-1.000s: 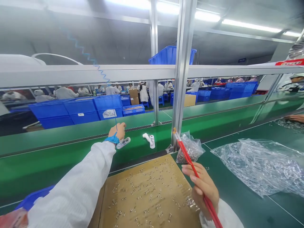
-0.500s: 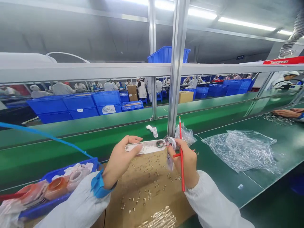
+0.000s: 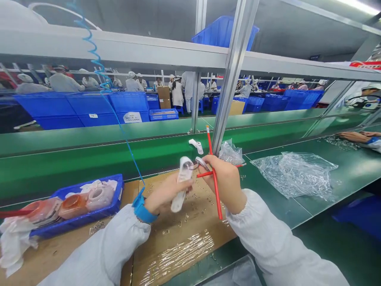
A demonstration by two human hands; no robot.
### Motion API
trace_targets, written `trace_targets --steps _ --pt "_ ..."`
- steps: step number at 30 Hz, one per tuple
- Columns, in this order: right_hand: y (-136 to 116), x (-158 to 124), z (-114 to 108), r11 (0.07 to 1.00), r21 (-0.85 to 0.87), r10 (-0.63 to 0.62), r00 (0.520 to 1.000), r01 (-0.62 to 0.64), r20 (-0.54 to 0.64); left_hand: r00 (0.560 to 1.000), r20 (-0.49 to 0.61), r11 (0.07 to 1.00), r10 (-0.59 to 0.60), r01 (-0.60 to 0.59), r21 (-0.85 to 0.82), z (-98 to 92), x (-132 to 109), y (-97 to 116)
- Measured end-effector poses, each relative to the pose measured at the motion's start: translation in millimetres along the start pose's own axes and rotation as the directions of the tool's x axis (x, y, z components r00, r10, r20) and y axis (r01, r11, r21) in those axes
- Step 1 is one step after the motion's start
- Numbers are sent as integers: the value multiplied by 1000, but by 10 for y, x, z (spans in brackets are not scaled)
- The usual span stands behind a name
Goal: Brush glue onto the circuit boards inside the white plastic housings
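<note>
My left hand [image 3: 166,191] is closed around a long white plastic housing [image 3: 182,174], which stands tilted, its far end up. My right hand [image 3: 224,180] pinches a small white part [image 3: 201,162] that thin wires seem to join to the housing. The same right hand keeps a red-handled brush [image 3: 217,196] between its fingers, bristles upward, while a second red stick [image 3: 204,174] crosses it. Beyond the hands, another white plastic piece [image 3: 196,146] lies on the green belt. Under them, small metal bits are scattered on the cardboard [image 3: 166,254].
At left a blue tray [image 3: 77,223] carries pinkish pots and rags. A coiled blue cord [image 3: 122,129] runs to my left wristband. A metal post [image 3: 235,71] rises close ahead. Clear bags of parts [image 3: 297,174] lie right, and a co-worker's hands [image 3: 357,137] rest farther off.
The housing has turned from lying crosswise to a steep tilt, and its outer face now shows. My left hand shifted right along with it. The view has tipped downward.
</note>
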State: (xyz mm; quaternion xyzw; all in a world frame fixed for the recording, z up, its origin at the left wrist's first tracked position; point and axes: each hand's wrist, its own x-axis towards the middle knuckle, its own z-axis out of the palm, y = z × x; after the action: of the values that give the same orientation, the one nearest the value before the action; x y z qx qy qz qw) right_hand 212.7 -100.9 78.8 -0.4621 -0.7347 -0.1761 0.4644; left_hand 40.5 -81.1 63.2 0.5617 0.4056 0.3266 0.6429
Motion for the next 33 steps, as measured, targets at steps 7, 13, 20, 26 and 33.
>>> trace_targets --steps 7,13,20,26,33 --pt "30 -51 57 998 24 57 992 -60 116 912 -251 946 325 -317 71 -7 100 -159" --pt "95 -289 -106 995 -81 -55 996 61 71 843 -494 933 216 -327 -151 -214 97 -73" --pt "152 -963 -36 968 -179 -98 922 176 373 759 -621 782 195 -503 -369 -309 79 103" --pt "93 -1256 99 975 -180 -10 844 126 537 785 -585 777 203 -493 -392 -263 51 97" --pt "104 -1328 219 973 -175 -18 811 148 584 788 -582 789 203 -483 -380 -263 67 59"
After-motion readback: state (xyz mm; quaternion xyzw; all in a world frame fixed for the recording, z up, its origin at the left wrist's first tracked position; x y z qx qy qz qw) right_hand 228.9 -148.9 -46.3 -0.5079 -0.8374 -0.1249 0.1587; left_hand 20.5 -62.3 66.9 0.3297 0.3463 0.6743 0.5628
